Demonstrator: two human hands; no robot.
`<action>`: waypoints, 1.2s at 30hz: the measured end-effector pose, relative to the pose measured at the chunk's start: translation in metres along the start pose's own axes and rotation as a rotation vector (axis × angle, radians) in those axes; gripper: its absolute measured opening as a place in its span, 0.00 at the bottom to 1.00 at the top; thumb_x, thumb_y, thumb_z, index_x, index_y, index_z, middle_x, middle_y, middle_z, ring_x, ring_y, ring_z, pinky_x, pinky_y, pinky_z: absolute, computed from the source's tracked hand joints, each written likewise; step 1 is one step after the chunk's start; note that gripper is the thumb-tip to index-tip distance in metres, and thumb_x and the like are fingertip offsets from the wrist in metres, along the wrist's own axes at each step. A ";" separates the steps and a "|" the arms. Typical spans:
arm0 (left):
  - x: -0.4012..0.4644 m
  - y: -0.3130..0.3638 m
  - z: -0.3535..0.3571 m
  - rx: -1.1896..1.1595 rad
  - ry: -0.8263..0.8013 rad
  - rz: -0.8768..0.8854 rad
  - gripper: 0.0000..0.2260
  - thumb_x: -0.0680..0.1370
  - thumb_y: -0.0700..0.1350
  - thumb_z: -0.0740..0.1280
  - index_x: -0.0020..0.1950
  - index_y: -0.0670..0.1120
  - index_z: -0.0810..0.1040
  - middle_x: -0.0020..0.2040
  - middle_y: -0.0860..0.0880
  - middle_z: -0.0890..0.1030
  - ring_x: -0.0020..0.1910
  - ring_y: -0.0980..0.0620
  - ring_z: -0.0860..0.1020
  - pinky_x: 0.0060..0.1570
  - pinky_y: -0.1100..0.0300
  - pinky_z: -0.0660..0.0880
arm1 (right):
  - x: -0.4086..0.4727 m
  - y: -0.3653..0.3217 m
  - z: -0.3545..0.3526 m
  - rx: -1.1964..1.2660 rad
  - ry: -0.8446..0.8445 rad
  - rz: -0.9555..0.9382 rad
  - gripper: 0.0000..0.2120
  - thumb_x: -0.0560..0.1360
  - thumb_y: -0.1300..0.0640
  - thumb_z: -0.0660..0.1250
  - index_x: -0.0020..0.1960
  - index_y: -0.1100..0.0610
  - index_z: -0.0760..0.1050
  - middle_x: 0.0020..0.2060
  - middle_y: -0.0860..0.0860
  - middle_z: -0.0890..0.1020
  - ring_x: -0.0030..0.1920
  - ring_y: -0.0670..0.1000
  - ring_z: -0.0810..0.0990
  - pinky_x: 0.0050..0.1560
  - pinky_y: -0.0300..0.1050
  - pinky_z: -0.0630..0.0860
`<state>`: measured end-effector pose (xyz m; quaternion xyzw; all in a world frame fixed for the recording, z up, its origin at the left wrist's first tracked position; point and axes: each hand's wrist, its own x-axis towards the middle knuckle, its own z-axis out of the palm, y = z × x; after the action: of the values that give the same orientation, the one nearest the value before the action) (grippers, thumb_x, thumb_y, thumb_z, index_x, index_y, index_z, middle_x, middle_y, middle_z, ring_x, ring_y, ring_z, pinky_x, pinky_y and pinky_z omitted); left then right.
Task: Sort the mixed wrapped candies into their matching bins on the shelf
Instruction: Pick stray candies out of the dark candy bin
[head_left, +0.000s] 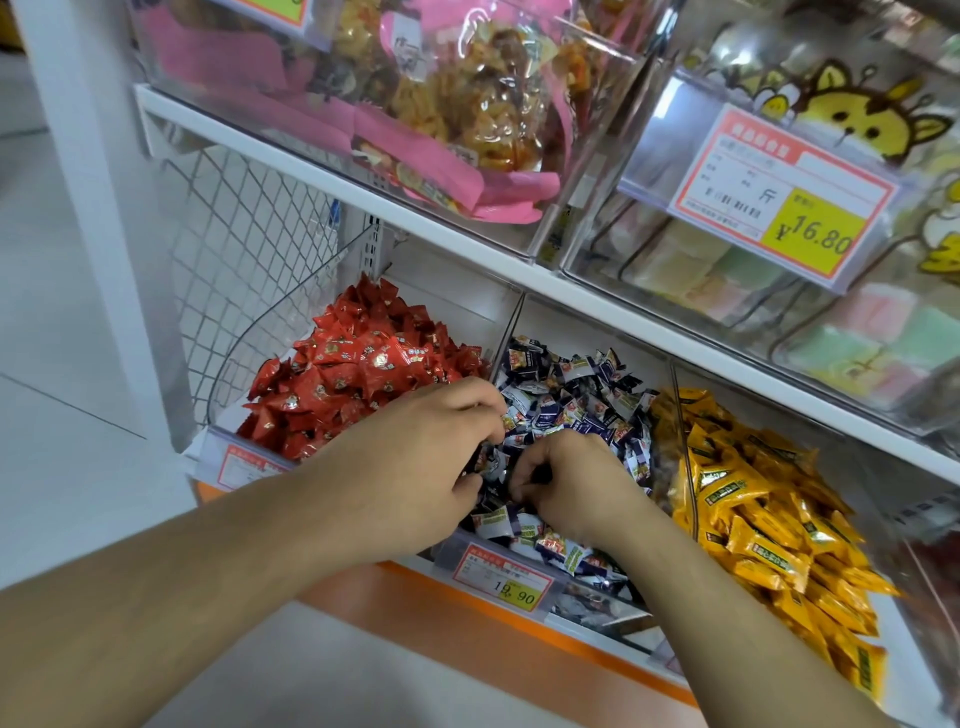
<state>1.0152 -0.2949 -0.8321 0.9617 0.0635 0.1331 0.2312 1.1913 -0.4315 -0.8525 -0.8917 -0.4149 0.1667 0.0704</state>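
Both hands are down in the middle bin (452, 556) at the shelf's front edge, among the blue candies (582, 410). Left hand (431, 447): fingers curled, pinching a dark wrapper. Right hand (566, 483): fingers curled into the pile; I cannot tell what it holds. Step in hand, I judge: picking out strays. Next: lift them clear, carry them to the red bin (249, 338) or yellow bin (691, 467).

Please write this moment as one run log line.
left hand: grips candies | right hand: fingers curled in candies | place: middle bin
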 end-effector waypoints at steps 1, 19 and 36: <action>0.000 0.000 0.000 0.000 0.002 0.002 0.14 0.81 0.49 0.68 0.67 0.55 0.75 0.70 0.66 0.63 0.68 0.61 0.68 0.66 0.68 0.67 | 0.000 0.000 0.000 -0.009 0.002 -0.006 0.14 0.73 0.64 0.70 0.37 0.46 0.83 0.36 0.43 0.85 0.40 0.41 0.82 0.46 0.44 0.84; 0.007 0.018 -0.020 -0.303 0.214 -0.149 0.15 0.76 0.59 0.73 0.62 0.61 0.79 0.55 0.65 0.81 0.55 0.67 0.77 0.53 0.71 0.72 | -0.047 -0.041 -0.060 0.915 0.163 -0.139 0.03 0.77 0.62 0.73 0.48 0.57 0.86 0.42 0.52 0.87 0.44 0.48 0.84 0.47 0.37 0.78; 0.004 0.002 0.000 0.074 0.041 0.036 0.21 0.79 0.45 0.70 0.72 0.56 0.74 0.70 0.59 0.73 0.74 0.60 0.61 0.76 0.55 0.63 | -0.008 0.015 -0.011 -0.013 -0.109 0.017 0.17 0.79 0.62 0.64 0.61 0.44 0.81 0.54 0.44 0.83 0.49 0.43 0.81 0.42 0.29 0.72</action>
<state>1.0194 -0.2964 -0.8303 0.9677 0.0558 0.1545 0.1914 1.2008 -0.4471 -0.8441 -0.8852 -0.4117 0.2130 0.0403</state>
